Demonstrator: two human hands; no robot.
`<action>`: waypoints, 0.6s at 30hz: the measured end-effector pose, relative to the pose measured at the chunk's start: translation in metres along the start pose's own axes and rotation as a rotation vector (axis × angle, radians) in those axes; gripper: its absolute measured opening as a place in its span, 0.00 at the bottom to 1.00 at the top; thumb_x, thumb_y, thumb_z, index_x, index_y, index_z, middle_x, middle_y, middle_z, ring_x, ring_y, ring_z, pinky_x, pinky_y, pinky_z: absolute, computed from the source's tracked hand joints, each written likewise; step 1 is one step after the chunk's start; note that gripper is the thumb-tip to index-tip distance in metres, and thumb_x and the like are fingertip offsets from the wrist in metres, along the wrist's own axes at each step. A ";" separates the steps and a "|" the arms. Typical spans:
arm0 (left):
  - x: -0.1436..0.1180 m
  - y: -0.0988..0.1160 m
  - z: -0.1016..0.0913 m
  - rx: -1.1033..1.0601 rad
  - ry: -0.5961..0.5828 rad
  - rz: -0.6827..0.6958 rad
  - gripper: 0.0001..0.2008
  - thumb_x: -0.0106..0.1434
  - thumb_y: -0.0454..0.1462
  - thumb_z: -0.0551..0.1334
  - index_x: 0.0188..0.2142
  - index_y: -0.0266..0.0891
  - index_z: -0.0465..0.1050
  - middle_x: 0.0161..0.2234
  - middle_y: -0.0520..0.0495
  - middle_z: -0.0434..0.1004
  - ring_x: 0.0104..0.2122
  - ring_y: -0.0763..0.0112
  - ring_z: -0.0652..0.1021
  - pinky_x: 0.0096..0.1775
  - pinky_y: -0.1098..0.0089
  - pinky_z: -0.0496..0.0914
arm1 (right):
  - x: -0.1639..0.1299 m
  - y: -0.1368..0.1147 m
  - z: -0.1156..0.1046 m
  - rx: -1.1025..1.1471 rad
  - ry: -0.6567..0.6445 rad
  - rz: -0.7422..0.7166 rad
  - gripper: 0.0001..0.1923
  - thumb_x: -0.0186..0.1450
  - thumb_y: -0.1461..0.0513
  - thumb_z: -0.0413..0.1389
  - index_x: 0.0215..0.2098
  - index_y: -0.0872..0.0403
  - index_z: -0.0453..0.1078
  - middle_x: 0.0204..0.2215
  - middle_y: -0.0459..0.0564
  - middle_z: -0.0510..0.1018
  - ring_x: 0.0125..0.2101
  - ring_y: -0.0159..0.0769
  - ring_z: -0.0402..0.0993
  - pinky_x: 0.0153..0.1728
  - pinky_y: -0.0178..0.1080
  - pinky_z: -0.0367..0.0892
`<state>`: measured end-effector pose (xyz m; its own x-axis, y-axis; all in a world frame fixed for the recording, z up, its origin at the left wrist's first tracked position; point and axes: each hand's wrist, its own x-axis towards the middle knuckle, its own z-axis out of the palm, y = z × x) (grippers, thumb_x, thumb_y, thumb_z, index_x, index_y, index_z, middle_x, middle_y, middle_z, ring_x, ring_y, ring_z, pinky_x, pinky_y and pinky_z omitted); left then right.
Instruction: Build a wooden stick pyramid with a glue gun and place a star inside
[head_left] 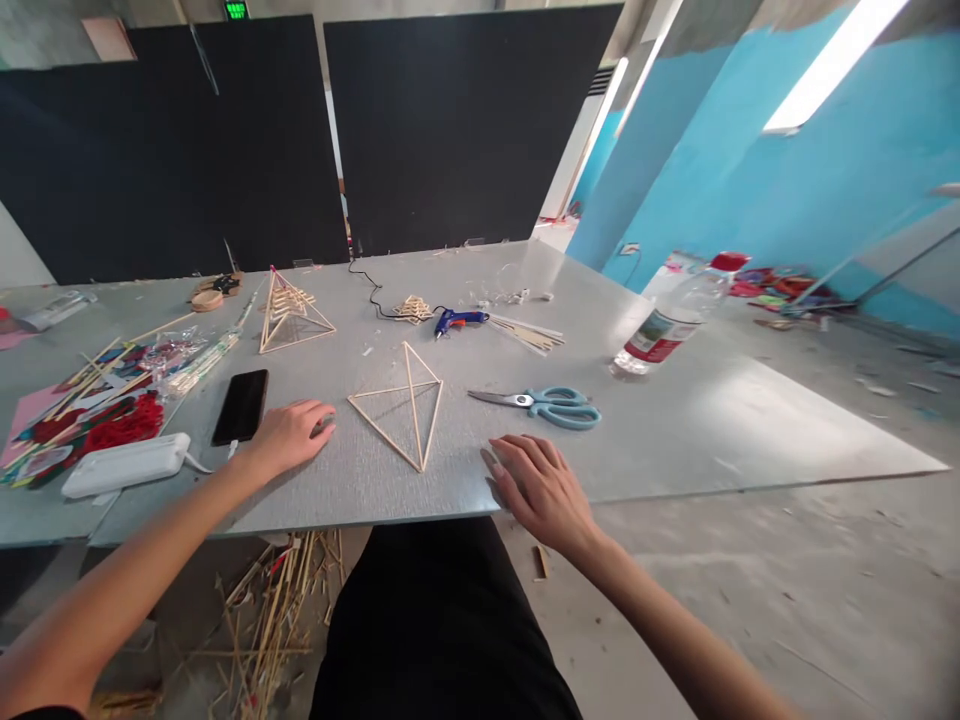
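My left hand [292, 436] rests on the table beside a black phone [241, 407], its fingers loosely bent and nothing in them. At the table's front edge, my right hand [541, 488] lies palm down with fingers stretched out and holds nothing. Between the hands stands a small frame of thin wooden sticks [415, 415], with a triangular base and one stick sloping up; neither hand touches it. Scissors with light blue handles [564, 407] lie just beyond my right hand, blades pointing left.
Farther back are a blue glue gun [459, 320], loose sticks [525, 335], a stick pyramid [289, 312] and a smaller stick piece [412, 309]. A plastic bottle [664, 325] stands right. Craft materials [124, 420] and a white power strip [127, 466] lie left. Black panels [465, 130] rise behind.
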<state>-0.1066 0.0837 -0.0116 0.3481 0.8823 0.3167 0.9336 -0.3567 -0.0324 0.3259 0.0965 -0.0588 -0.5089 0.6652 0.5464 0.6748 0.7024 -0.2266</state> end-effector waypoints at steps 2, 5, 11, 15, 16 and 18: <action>0.007 -0.009 -0.006 -0.009 -0.021 -0.062 0.13 0.71 0.42 0.61 0.51 0.42 0.78 0.38 0.47 0.81 0.38 0.63 0.81 0.36 0.68 0.67 | 0.007 0.005 -0.003 0.018 0.007 0.014 0.20 0.78 0.55 0.46 0.58 0.59 0.69 0.51 0.61 0.79 0.53 0.50 0.73 0.53 0.51 0.70; 0.024 -0.017 -0.009 -0.048 -0.064 -0.104 0.14 0.70 0.43 0.63 0.52 0.44 0.78 0.37 0.49 0.81 0.35 0.66 0.80 0.34 0.69 0.65 | 0.026 0.018 -0.013 0.030 -0.033 0.021 0.17 0.78 0.56 0.48 0.56 0.56 0.71 0.41 0.54 0.82 0.41 0.42 0.79 0.41 0.42 0.71; 0.050 -0.030 -0.004 -0.145 -0.128 -0.117 0.14 0.71 0.45 0.62 0.52 0.47 0.79 0.37 0.51 0.82 0.27 0.73 0.77 0.31 0.71 0.64 | 0.071 0.040 -0.019 -0.001 -0.130 0.042 0.17 0.76 0.56 0.49 0.55 0.53 0.73 0.25 0.45 0.80 0.22 0.34 0.73 0.26 0.38 0.57; 0.058 -0.032 0.000 -0.195 -0.159 -0.070 0.15 0.71 0.44 0.61 0.55 0.47 0.78 0.46 0.48 0.82 0.38 0.68 0.81 0.37 0.69 0.69 | 0.079 0.035 -0.012 0.018 -0.236 0.020 0.17 0.76 0.56 0.48 0.54 0.52 0.74 0.28 0.46 0.82 0.24 0.32 0.75 0.27 0.37 0.56; 0.059 -0.032 0.001 -0.210 -0.164 -0.052 0.16 0.71 0.43 0.61 0.56 0.47 0.77 0.50 0.47 0.81 0.43 0.66 0.81 0.40 0.68 0.71 | 0.077 0.032 -0.010 0.025 -0.266 0.010 0.17 0.76 0.55 0.49 0.54 0.52 0.75 0.26 0.46 0.81 0.23 0.32 0.75 0.26 0.37 0.56; 0.062 -0.032 0.003 -0.241 -0.172 -0.014 0.17 0.71 0.42 0.60 0.56 0.46 0.76 0.53 0.46 0.79 0.50 0.63 0.80 0.48 0.66 0.73 | 0.071 0.023 -0.005 0.033 -0.320 -0.014 0.17 0.76 0.54 0.49 0.53 0.52 0.75 0.24 0.46 0.80 0.22 0.32 0.74 0.26 0.37 0.53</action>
<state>-0.1144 0.1504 0.0059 0.3639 0.9194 0.1493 0.8987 -0.3887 0.2032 0.3079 0.1586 -0.0216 -0.6636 0.6977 0.2698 0.6515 0.7163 -0.2498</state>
